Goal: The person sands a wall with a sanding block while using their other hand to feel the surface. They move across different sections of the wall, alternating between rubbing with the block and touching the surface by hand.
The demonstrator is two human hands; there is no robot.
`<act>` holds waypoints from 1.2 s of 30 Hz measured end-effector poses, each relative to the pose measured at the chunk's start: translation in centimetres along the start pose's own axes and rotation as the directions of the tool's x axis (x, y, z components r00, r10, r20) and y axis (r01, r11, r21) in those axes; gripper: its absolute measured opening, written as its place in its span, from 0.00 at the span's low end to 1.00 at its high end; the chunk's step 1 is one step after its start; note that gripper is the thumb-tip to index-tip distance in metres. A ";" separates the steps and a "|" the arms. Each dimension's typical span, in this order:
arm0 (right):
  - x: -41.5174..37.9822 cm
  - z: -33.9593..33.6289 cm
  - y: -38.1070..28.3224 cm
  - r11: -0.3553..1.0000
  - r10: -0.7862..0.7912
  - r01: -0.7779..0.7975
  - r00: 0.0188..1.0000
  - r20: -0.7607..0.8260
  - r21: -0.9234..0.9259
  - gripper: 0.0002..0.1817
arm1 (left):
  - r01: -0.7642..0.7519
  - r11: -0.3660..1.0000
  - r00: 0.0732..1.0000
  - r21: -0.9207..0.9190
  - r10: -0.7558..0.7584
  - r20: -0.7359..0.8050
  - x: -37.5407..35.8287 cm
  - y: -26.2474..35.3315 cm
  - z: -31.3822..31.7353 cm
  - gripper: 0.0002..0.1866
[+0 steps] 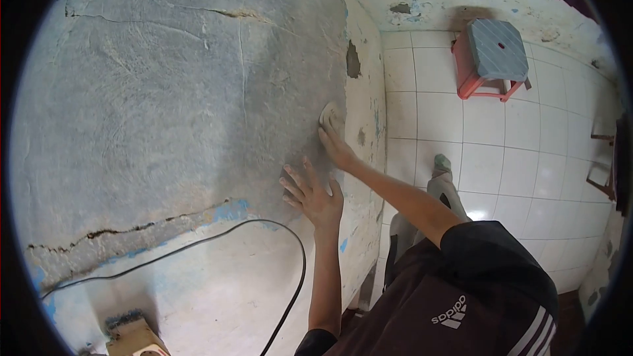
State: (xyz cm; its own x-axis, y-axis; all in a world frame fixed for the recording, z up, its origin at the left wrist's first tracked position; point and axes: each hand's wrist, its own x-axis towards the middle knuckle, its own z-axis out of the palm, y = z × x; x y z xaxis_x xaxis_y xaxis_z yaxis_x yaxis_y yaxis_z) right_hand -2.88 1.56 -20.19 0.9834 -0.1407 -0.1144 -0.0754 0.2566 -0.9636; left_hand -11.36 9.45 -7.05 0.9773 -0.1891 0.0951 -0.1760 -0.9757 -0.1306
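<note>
My right hand [337, 148] holds a small, flat, whitish pad [328, 116] with a rounded edge against the grey wall surface [178, 92], close to the wall's corner edge. The fingers lie partly over the pad, and its exact kind is not clear. Just below and to the left, my left hand [320, 201] rests with spread fingers on the same grey surface, holding nothing. Cracks and rough patches run across this surface.
A black cable [290, 231] loops across the lower wall. At the bottom left is a beige box-like object [137, 339] with a dark bristly edge. A red stool [498, 49] with a grey top stands on the white tiled floor [435, 115].
</note>
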 end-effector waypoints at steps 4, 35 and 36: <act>-6.3 4.5 5.1 0.935 -0.336 0.342 0.939 0.081 -0.096 0.30 | 0.059 0.998 0.998 -0.014 -0.059 -0.021 1.7 1.0 0.3 0.37; 6.8 1.7 8.4 0.883 -0.141 0.105 0.989 -0.045 -0.457 0.31 | 0.125 0.989 0.992 -0.077 -0.126 -0.013 7.3 4.5 -0.2 0.38; 7.3 1.0 8.1 0.886 -0.166 0.128 0.985 -0.048 -0.445 0.31 | 0.135 0.988 0.991 -0.081 -0.137 -0.011 7.9 5.0 -0.3 0.38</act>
State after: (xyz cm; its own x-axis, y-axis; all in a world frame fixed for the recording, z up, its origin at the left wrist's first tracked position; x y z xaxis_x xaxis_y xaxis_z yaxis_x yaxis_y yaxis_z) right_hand 3.88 3.59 -28.54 0.9733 -0.2267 0.0358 -0.0144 -0.2162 -0.9762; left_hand -4.52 3.07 -6.69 0.9909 -0.0553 0.1231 -0.0513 -0.9980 -0.0362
